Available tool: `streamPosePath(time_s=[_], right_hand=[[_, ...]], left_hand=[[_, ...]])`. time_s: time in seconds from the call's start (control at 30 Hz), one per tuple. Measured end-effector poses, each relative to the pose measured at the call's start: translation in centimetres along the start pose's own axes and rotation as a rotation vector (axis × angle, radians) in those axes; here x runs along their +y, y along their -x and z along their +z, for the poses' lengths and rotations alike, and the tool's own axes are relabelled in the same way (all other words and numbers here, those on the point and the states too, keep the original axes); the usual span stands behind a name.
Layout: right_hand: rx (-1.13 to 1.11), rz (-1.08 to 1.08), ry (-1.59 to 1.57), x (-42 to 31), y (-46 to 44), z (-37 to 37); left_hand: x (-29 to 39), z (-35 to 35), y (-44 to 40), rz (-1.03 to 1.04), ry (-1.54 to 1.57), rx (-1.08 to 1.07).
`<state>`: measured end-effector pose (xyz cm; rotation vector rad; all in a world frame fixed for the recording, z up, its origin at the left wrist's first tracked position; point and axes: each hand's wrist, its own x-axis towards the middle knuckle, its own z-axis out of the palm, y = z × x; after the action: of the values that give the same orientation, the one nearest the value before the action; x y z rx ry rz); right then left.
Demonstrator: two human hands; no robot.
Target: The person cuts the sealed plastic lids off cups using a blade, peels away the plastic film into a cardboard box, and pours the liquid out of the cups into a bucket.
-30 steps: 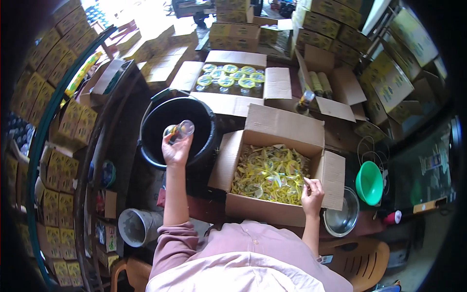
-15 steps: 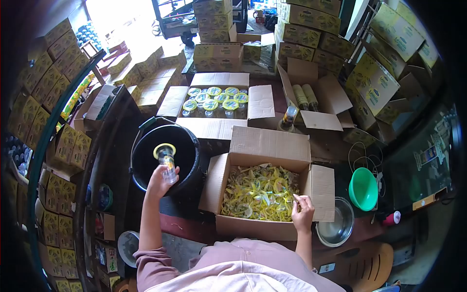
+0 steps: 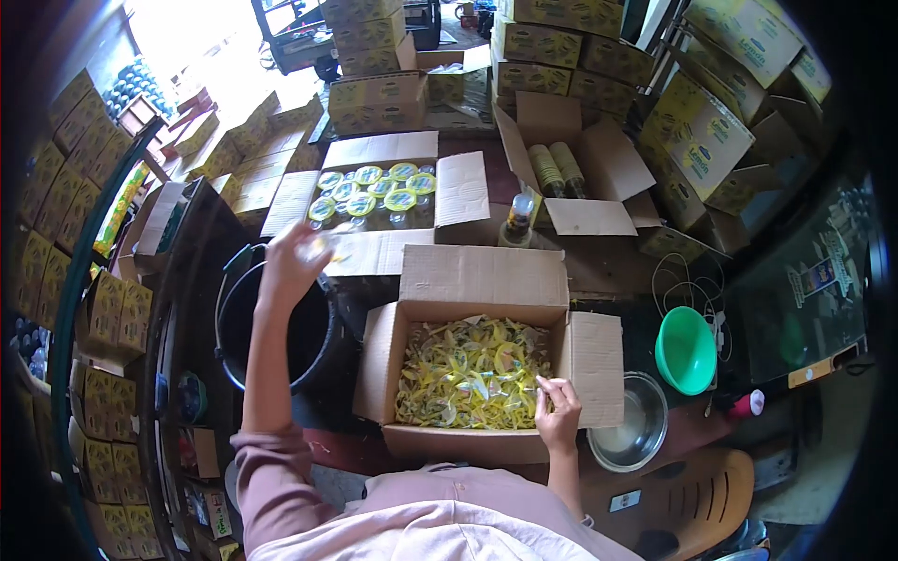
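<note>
My left hand (image 3: 292,260), slightly smeared by motion, is raised at the near left corner of an open carton (image 3: 374,254) of glasses. Its fingers are closed round a clear glass (image 3: 316,248) with a bit of yellow on it. Upright in that carton stand several clear glasses with round yellow-edged tops (image 3: 370,193). My right hand (image 3: 559,411) rests at the right side of a nearer carton (image 3: 468,443), fingers pinched together. Whatever they hold, if anything, is too small to name. Yellow-and-clear printed labels (image 3: 472,372) fill this nearer carton.
A black bucket (image 3: 281,323) stands on the left. To the right are a green bowl (image 3: 686,351) and a clear basin (image 3: 645,430). Behind, a bottle (image 3: 516,224) stands by an open carton (image 3: 591,217) holding stacked rolls. Piled yellow cartons (image 3: 538,47) surround the table.
My left hand has lifted the glass from above the bucket, forward toward the carton of glasses. My right hand stays pinched beside the labels. The whole view has shifted a little.
</note>
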<state>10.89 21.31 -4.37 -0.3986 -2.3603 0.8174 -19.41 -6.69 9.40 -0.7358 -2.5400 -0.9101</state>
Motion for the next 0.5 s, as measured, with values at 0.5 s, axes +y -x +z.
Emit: streamPosePath(time_s=[0.5], right_hand=[[-0.017, 0.117, 0.003, 3.7, -2.7, -0.1]], left_hand=[[14.5, 31.1, -17.3, 0.284, -0.003, -0.664]])
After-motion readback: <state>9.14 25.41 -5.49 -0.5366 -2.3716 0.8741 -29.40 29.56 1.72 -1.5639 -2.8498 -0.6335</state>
